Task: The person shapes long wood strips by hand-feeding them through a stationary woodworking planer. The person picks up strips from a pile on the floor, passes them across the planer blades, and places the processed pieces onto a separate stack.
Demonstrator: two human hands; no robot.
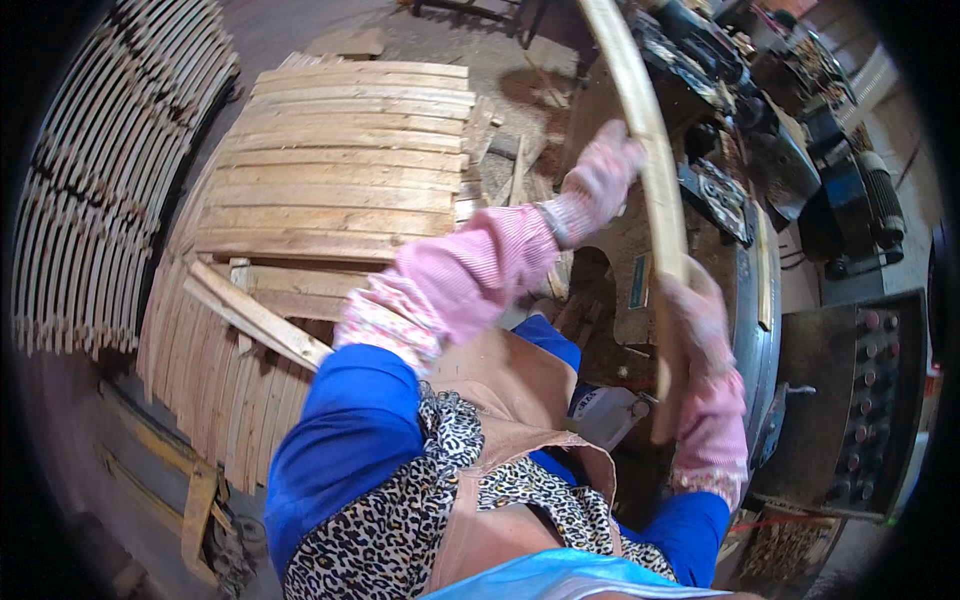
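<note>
A long pale wooden board (655, 190) is raised in front of me, running from the top edge down to just beside my right forearm. My left hand (603, 178), in a light work glove under a pink sleeve cover, grips the board's left edge in its upper part. Lower down, my right hand (700, 315), gloved the same way, closes around the board from the right. Its fingers are slightly blurred, and the board partly hides the left fingertips.
Wooden boards (340, 165) lie stacked at my left, with two loose strips (255, 315) across them. Farther left rise tall piles of slats (100, 180). A machine (715, 200) stands at the right, beside a control panel (865, 400) with a row of buttons. Wood scraps (515, 165) litter the floor.
</note>
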